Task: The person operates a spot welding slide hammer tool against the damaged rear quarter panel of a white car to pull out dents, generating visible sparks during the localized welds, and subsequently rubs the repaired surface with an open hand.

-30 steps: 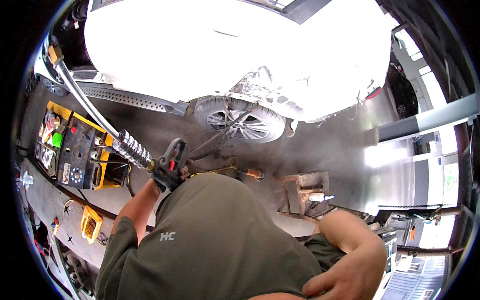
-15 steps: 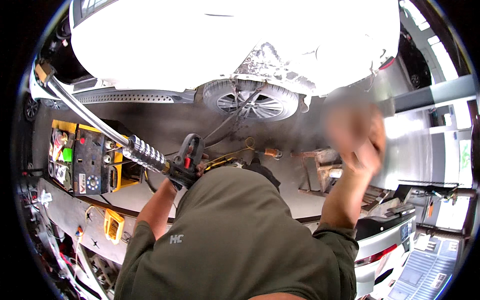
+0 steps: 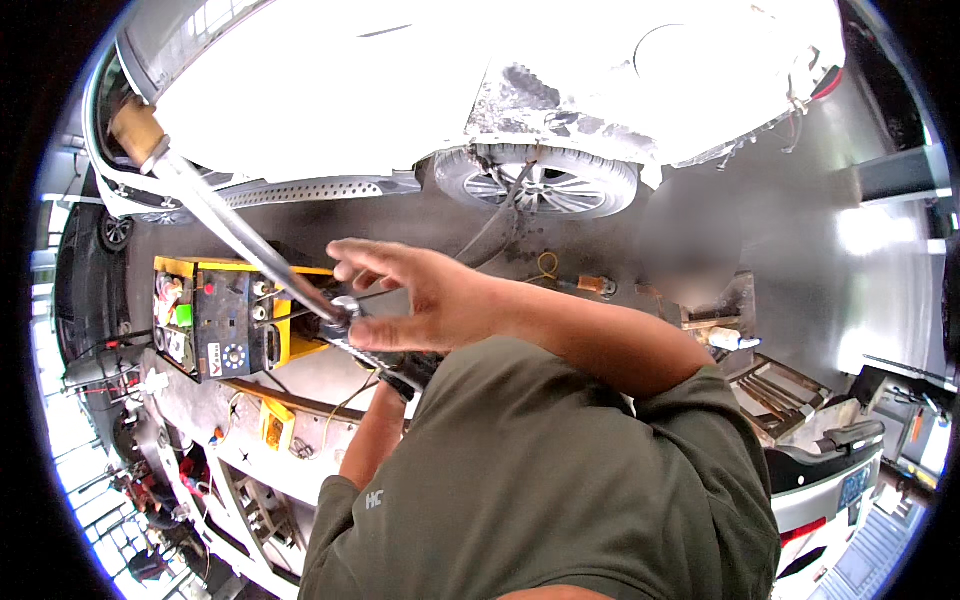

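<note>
A long metal bar tool (image 3: 225,232) slants from a tan block (image 3: 137,132) at the upper left down to a black handle (image 3: 402,372) by my waist. My left hand (image 3: 391,400) is at that handle, mostly hidden behind it, and holds the tool. Across the bar reaches my right hand (image 3: 410,290), its fingers spread and its thumb over the ribbed metal section near the handle. No grip by the right hand shows; whether the thumb touches the bar I cannot tell. Ahead stands a white car (image 3: 330,100) with a scraped patch (image 3: 520,100) above its rear wheel (image 3: 545,190).
A yellow and black machine cart (image 3: 225,320) stands at the left. Cables and a small orange-ended tool (image 3: 595,285) lie on the floor. A wooden frame (image 3: 775,395) and a silver car's rear (image 3: 830,500) are at the right. A blurred patch hides the area right of the wheel.
My right hand has swung from the far right across to the bar, its fingers now spread over it. My view has shifted left, and the handle sits closer to my body.
</note>
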`<state>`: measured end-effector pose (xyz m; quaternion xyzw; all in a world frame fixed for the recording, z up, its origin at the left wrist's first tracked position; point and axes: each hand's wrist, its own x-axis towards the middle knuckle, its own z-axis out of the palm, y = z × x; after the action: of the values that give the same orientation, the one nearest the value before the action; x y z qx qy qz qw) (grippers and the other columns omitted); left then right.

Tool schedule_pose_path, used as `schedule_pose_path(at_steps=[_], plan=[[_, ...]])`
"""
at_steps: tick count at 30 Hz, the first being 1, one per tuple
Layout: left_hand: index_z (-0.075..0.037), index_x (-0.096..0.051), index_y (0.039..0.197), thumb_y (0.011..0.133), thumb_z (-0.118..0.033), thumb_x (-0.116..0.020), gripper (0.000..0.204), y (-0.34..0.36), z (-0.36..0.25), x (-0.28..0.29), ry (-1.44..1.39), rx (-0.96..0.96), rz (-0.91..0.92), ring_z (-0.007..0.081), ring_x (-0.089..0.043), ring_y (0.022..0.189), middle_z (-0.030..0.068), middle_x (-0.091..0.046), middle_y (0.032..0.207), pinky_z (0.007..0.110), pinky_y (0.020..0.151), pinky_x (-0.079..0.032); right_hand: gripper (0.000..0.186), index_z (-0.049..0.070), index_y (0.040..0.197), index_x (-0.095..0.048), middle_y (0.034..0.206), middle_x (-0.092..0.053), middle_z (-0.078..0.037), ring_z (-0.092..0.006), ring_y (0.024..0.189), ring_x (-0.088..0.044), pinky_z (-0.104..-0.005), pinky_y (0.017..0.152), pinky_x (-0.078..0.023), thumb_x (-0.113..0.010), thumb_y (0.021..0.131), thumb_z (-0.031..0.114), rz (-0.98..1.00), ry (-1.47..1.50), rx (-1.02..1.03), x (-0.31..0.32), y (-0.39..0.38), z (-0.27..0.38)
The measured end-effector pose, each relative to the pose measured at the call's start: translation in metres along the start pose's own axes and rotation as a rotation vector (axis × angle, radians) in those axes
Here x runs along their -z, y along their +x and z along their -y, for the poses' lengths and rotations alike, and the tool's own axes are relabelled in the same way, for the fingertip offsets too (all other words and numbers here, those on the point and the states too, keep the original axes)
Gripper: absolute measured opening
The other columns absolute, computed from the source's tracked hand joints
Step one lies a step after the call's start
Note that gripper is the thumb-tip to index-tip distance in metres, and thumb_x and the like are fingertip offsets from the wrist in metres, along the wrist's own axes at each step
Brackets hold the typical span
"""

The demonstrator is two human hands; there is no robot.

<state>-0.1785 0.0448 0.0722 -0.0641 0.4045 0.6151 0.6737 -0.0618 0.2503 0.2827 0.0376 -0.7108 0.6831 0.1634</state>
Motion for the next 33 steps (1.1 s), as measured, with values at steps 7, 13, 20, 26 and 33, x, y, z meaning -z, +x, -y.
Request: schedule_pose_path(at_steps=[7, 13, 20, 26, 33], plan=[[0.001, -0.063, 0.127, 0.105, -0.042, -0.043, 0.052, -0.020, 0.071, -0.066, 0.192, -0.127, -0.519, 0.0230, -0.070, 0.097, 0.0113, -0.072, 0.111, 0.038, 0.090, -0.057, 0.029, -0.002, 0.105, -0.062, 0.090, -0.067, -0.009, -0.0139, 0.086, -0.063, -0.0283, 0.082, -0.053, -0.052, 0.109, 0.025, -0.168, 0.644, -0.419, 0.046, -0.035, -0.047], [0.003, -0.068, 0.114, 0.104, -0.037, -0.047, 0.046, -0.040, 0.135, -0.086, 0.425, -0.009, -0.738, 0.0197, -0.068, 0.084, 0.0114, -0.072, 0.101, 0.033, 0.076, -0.055, 0.020, 0.001, 0.099, -0.062, 0.086, -0.068, -0.009, -0.0174, 0.081, -0.065, -0.0306, 0.076, -0.051, -0.055, 0.105, 0.019, -0.321, 0.955, -0.714, 0.079, -0.088, -0.126], [0.002, -0.066, 0.118, 0.106, -0.038, -0.042, 0.048, -0.012, 0.208, -0.054, 0.095, 0.182, -0.802, 0.0199, -0.069, 0.091, 0.0114, -0.071, 0.104, 0.032, 0.078, -0.055, 0.024, 0.003, 0.099, -0.063, 0.080, -0.068, -0.008, -0.0154, 0.076, -0.063, -0.0312, 0.074, -0.050, -0.059, 0.103, 0.026, -0.295, 0.958, -0.901, 0.081, -0.109, -0.207], [-0.001, -0.061, 0.122, 0.108, -0.028, -0.039, 0.038, -0.001, 0.231, -0.037, 0.420, 0.178, -0.657, 0.0223, -0.068, 0.093, 0.0168, -0.069, 0.108, 0.036, 0.081, -0.055, 0.026, 0.002, 0.101, -0.063, 0.079, -0.067, -0.007, -0.0137, 0.075, -0.063, -0.0295, 0.072, -0.049, -0.057, 0.104, 0.028, -0.285, 0.859, -0.963, 0.099, -0.108, -0.232], [-0.002, -0.057, 0.122, 0.094, -0.004, -0.058, 0.028, -0.002, 0.239, -0.034, 0.799, 0.142, -0.587, 0.0379, -0.067, 0.094, 0.0215, -0.067, 0.106, 0.045, 0.079, -0.053, 0.030, 0.003, 0.098, -0.063, 0.075, -0.066, -0.005, -0.0106, 0.072, -0.059, -0.0284, 0.068, -0.044, -0.055, 0.105, 0.031, -0.298, 0.760, -0.941, 0.097, -0.107, -0.232]])
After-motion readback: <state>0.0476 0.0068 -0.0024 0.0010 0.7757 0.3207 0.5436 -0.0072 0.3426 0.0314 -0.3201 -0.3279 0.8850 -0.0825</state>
